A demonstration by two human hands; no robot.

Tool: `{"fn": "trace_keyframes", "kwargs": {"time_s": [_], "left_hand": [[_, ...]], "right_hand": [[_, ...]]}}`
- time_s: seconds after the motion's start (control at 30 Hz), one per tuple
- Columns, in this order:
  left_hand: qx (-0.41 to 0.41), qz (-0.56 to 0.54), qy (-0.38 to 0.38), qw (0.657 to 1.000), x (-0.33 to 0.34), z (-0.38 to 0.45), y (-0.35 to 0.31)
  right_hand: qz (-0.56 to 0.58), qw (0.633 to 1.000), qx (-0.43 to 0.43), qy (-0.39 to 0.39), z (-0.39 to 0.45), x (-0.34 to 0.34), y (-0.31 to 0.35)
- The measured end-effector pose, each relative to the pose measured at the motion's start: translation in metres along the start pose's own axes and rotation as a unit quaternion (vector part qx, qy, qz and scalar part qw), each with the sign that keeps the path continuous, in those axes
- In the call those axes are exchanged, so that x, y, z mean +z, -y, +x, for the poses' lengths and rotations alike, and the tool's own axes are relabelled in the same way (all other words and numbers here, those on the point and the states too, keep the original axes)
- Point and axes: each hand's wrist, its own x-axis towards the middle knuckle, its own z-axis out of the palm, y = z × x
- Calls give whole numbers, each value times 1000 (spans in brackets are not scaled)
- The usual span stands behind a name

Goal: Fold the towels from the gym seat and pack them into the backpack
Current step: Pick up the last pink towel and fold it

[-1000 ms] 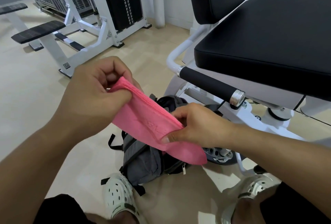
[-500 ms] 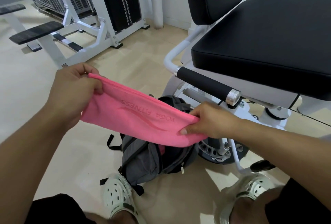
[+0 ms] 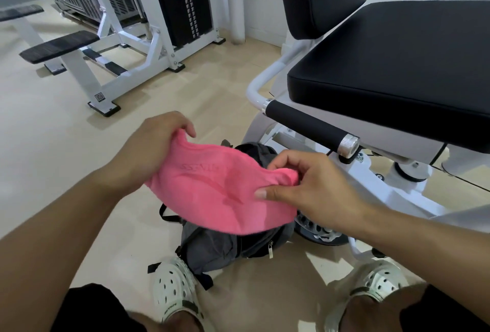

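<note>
Pink towel (image 3: 220,188) between both hands

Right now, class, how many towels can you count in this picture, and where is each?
1. A pink towel is held in the air between the left hand and right hand, above the grey backpack. The black seat shows none; others may lie hidden inside the backpack.

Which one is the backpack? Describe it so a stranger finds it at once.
Start at the big black padded gym seat on the right, then drop to the floor beside its white frame. The backpack lies there between two white clogs, under the pink towel both hands hold. It is the only grey fabric thing, with black straps.
</note>
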Motion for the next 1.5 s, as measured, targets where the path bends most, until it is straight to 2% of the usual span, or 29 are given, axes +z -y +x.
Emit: {"fn": "trace_keyframes", "kwargs": {"time_s": [0.1, 0.23, 0.33, 0.47, 0.67, 0.77, 0.97, 1.07, 1.33, 1.5], "left_hand": [[94, 38, 74, 992, 16, -15, -13], [170, -1, 142, 975, 31, -29, -26], [166, -62, 201, 963, 38, -37, -31], [158, -79, 247, 953, 42, -44, -35], [111, -140, 267, 947, 40, -42, -35], [103, -138, 249, 953, 41, -41, -31], [128, -161, 170, 964, 46, -44, -36], [132, -140, 157, 969, 45, -43, -33], [146, -95, 177, 969, 43, -46, -34], [149, -87, 197, 965, 41, -44, -30]], "right_hand": [[32, 998, -44, 32, -9, 7, 16], [14, 996, -77, 50, -14, 4, 27], [-6, 995, -104, 1, -12, -1, 27], [-16, 991, -128, -44, -10, -6, 26], [-69, 980, -182, -49, -7, -11, 23], [-61, 977, -199, -48, -7, -11, 22], [36, 990, -133, -35, -4, -13, 26], [71, 992, -98, -26, -3, -13, 26], [108, 992, -51, -34, 0, -13, 28], [103, 993, 41, 38, 0, -15, 30]]}}
